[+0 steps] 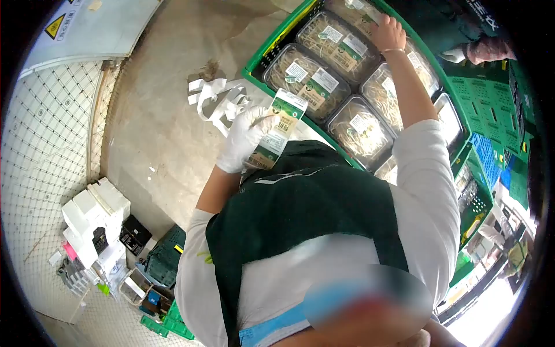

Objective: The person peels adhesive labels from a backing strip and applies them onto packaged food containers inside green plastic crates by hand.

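The white-gloved left hand (245, 139) partly hides a green-and-tan rectangular label (280, 130); the frame's top edge crops a green plastic crate (280, 36).

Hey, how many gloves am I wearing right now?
1: a white glove on your left hand, which holds labels. Your right hand, at the crate's far end, looks bare.

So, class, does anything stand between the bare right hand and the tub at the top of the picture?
Nothing visible does: the right hand is at the edge of the tub, with no other object between.
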The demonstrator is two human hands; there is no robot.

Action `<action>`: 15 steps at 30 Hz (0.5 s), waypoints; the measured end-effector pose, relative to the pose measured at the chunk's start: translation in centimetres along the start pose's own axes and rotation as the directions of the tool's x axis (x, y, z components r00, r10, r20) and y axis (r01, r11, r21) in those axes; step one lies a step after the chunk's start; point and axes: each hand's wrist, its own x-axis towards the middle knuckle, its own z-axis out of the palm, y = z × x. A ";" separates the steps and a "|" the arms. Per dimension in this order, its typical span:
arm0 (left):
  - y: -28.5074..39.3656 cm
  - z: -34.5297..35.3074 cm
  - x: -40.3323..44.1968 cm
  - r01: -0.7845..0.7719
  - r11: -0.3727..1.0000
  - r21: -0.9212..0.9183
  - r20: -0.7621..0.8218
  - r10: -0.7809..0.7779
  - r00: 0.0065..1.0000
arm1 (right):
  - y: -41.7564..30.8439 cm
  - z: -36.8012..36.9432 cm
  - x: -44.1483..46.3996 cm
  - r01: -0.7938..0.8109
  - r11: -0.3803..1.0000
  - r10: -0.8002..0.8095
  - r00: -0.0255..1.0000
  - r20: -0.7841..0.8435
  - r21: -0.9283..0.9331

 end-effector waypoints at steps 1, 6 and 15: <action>0.0 -0.1 0.1 0.005 1.000 0.005 -0.002 -0.005 1.000 | -0.6 -1.0 -0.3 -0.001 1.000 0.001 1.000 0.004 0.006; 0.8 1.7 0.3 -0.049 0.965 -0.258 0.072 0.070 0.995 | -3.4 -8.7 -7.7 0.077 0.739 -0.169 0.983 0.073 0.669; 2.7 7.5 0.8 -0.305 0.948 -0.091 0.093 0.313 0.945 | -6.9 -17.8 -20.9 -0.033 0.329 -0.324 0.935 0.146 0.944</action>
